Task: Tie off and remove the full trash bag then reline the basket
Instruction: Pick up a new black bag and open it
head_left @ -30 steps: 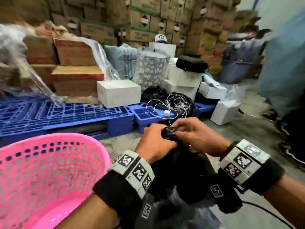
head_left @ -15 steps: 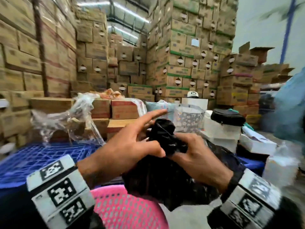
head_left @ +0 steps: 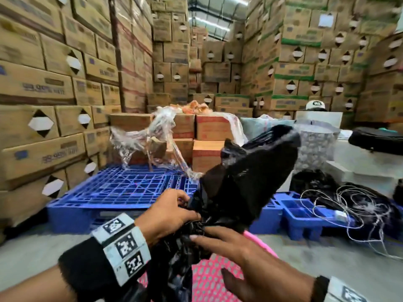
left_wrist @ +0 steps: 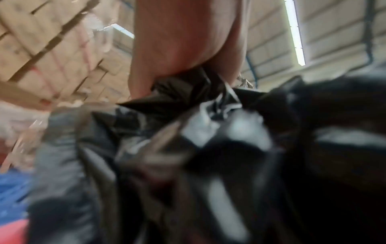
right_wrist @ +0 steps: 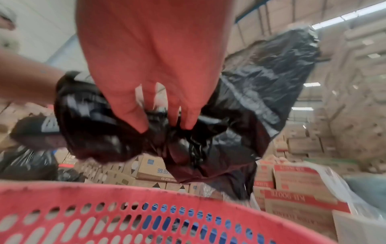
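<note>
One glossy, crinkled black plastic trash bag point(head_left: 246, 171) is held above one pink perforated plastic basket point(head_left: 209, 277). The left hand point(head_left: 168, 216) grips its gathered neck; the right hand point(head_left: 237, 251) rests straight fingers point(right_wrist: 127, 113) against the knot. Far behind lie two blue slatted plastic pallets point(head_left: 122, 188) and stacked cardboard cartons point(head_left: 50, 88).

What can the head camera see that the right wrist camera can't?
Only the head view shows the left hand gripping the bag's neck, the blue pallet and the tangled white wire. Only the right wrist view shows the right fingertips pressing into the gathered plastic. Both show the black trash bag and the pink basket.
</note>
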`<state>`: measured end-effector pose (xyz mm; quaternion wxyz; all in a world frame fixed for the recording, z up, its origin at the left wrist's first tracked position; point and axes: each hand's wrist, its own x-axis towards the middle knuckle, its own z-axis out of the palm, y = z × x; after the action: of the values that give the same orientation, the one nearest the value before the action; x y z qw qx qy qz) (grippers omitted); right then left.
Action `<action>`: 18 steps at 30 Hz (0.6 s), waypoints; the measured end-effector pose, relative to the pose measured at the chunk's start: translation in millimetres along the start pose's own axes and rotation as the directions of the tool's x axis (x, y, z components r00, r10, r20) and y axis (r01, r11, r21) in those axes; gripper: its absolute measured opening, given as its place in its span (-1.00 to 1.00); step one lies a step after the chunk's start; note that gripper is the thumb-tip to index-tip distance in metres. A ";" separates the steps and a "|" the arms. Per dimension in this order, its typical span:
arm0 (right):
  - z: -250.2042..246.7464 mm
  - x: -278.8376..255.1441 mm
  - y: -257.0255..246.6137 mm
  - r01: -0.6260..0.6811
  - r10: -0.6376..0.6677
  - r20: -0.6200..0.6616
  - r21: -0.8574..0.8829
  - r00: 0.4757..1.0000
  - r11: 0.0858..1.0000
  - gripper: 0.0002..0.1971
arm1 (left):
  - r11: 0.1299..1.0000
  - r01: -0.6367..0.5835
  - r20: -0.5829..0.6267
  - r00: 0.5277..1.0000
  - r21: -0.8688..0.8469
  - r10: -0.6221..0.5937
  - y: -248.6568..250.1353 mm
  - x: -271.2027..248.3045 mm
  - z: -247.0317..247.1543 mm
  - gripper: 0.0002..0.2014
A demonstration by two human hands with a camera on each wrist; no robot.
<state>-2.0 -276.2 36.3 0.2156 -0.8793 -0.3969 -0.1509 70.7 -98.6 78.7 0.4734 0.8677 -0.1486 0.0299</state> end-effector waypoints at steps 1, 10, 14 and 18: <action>-6.2 -6.0 0.0 -0.071 0.074 -0.087 0.035 0.994 0.997 -0.47 | 0.992 -0.060 -0.110 0.991 0.115 0.073 -2.5 -1.1 2.9 -0.68; -42.3 5.9 35.3 -0.412 0.755 -0.190 0.742 0.627 0.528 -0.82 | 0.815 -0.353 0.346 0.916 0.460 0.202 -19.9 -47.1 46.3 -0.54; -16.3 -6.2 35.8 -0.504 0.714 -0.089 0.648 0.695 0.572 -0.84 | 0.849 -0.317 0.165 0.948 0.422 0.272 -23.1 -40.1 26.8 -0.70; -12.0 -18.7 22.8 -0.465 0.646 -0.013 0.684 0.763 0.562 -0.74 | 0.711 -0.464 0.049 0.853 0.528 0.520 -29.8 -22.3 7.4 -0.35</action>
<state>2.4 -307.5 32.5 0.5906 -0.8007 -0.0906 -0.0434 57.3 -84.5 46.1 0.2018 0.8885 -0.3360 0.2385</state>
